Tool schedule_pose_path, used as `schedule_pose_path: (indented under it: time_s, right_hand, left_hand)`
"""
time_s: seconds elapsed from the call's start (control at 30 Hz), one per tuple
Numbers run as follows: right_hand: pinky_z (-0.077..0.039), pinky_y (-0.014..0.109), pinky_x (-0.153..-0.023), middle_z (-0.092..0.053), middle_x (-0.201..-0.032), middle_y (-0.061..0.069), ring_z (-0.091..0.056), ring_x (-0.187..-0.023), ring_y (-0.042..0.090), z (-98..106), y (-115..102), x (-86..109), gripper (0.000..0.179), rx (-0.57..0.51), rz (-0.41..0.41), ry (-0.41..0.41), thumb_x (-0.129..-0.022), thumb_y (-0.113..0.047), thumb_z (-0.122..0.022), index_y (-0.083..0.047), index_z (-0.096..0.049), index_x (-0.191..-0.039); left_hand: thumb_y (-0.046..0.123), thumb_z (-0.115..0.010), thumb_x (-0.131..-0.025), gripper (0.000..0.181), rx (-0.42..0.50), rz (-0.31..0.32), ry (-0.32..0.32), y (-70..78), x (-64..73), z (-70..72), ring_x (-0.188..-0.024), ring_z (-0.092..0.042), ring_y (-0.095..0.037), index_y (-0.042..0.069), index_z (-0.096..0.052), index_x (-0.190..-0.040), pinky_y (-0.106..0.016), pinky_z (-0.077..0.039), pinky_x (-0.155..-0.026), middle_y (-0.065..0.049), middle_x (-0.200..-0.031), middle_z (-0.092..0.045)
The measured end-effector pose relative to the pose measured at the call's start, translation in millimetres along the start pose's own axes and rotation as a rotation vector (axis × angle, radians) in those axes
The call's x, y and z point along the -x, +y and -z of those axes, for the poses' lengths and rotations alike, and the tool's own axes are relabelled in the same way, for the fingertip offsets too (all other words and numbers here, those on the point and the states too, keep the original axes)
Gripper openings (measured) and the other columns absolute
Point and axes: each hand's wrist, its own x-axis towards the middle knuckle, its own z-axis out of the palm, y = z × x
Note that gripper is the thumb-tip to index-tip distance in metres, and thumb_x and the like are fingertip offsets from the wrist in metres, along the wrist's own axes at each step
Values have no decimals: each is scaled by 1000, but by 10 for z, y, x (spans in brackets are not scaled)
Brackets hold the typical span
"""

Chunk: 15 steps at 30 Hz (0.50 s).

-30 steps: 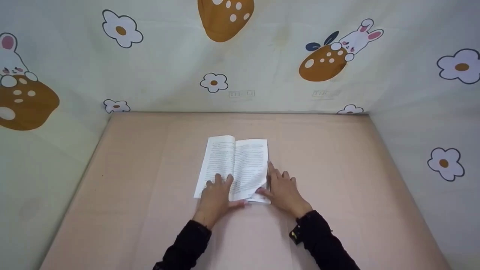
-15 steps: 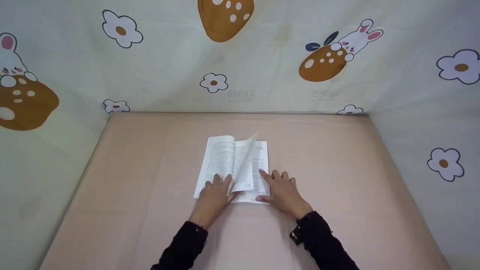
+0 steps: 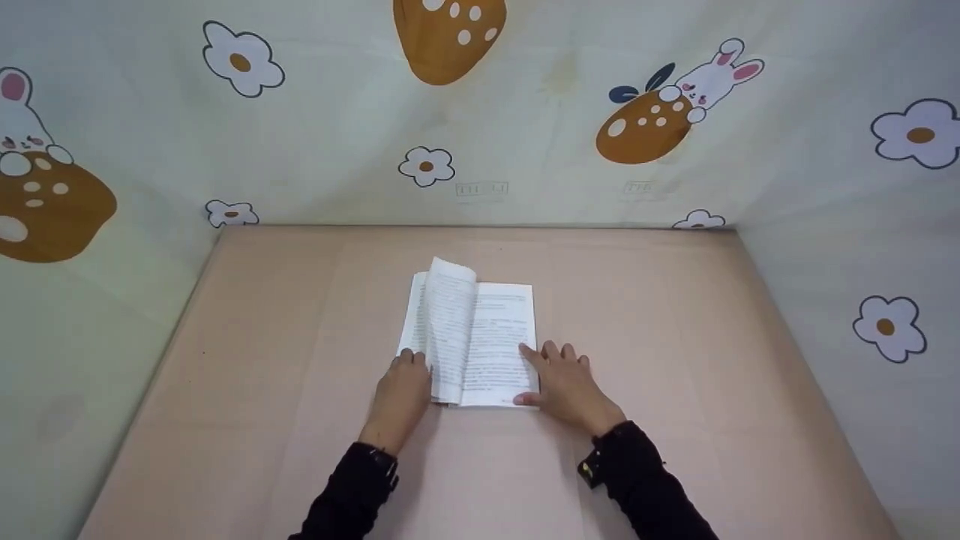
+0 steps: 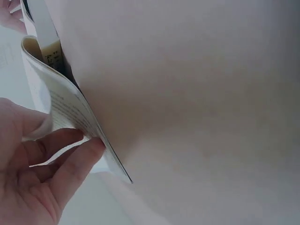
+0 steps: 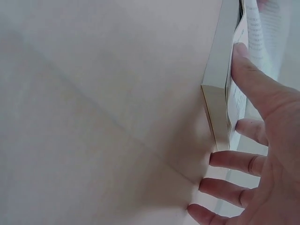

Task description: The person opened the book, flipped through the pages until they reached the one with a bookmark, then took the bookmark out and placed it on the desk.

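Note:
An open book [image 3: 499, 345] with printed pages lies on the table. One page [image 3: 450, 330] stands curved up from the spine and leans over to the left half, covering most of it. At the lower left of the book, my left hand [image 3: 401, 394] holds this page; in the left wrist view the thumb lies against the curling page [image 4: 70, 105] and the fingertips [image 4: 96, 145] are at the left half's edge. My right hand [image 3: 566, 386] rests at the right edge, thumb and index finger on the right page, the other fingers [image 5: 229, 161] spread on the table beside the book.
The pale pinkish-beige table [image 3: 300, 315] extends all around the book. A light cloth [image 3: 337, 112] printed with rabbits, flowers and brown spotted shapes hangs behind the table and along both sides. Both forearms wear black sleeves [image 3: 649, 484].
The page has lifted off the right half and swung over to the left. My left hand has moved left with it. The right thumb let go of the page corner, and that hand stays at the edge.

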Motion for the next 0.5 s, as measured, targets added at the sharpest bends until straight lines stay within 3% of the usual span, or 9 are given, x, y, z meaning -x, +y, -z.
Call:
schedule_pose_path:
  time_s: [0.13, 0.23, 0.37, 0.43, 0.5]
  right_hand:
    - [-27, 33, -72, -49, -116, 10, -37, -92, 25, -4, 1, -1, 84, 4, 4, -9, -74, -55, -67, -16, -38, -143]
    - [-27, 34, -73, -49, -116, 10, -37, -94, 25, 0, 1, -1, 84, 4, 1, -24, -74, -55, -67, -17, -38, -143]
    - [-29, 35, -75, -49, -119, 11, -37, -97, 25, 17, 4, 10, 83, -4, 0, -42, -75, -53, -67, -17, -37, -144]
    - [-29, 35, -76, -49, -120, 11, -38, -98, 25, 25, 9, 15, 83, -11, 3, -46, -75, -53, -67, -17, -37, -144]
    - [-30, 36, -77, -49, -121, 11, -38, -99, 25, 33, 15, 13, 83, -13, 7, -50, -76, -52, -67, -16, -37, -144]
  left_hand:
    - [-7, -55, -86, 23, -1, 27, -3, -12, 7, 3, -82, -58, -25, -15, -54, -107, -31, -54, -66, -22, -95, -56]
    - [-14, -53, -83, 44, 48, 41, 21, -18, 17, 4, -91, -59, -30, -15, -42, -126, -30, -54, -64, -28, -114, -52]
    - [-20, -53, -79, 77, 101, 52, 36, -25, 26, 1, -89, -58, -30, 0, -20, -147, -24, -47, -51, -24, -148, -25]
    - [-19, -55, -78, 76, 77, 38, 28, -26, 39, -4, -85, -57, -27, 2, -26, -146, -22, -44, -49, -18, -152, -24]
    - [-16, -57, -80, 64, 30, 14, 22, -32, 63, -9, -84, -56, -26, 0, -40, -139, -23, -47, -51, -16, -147, -35]
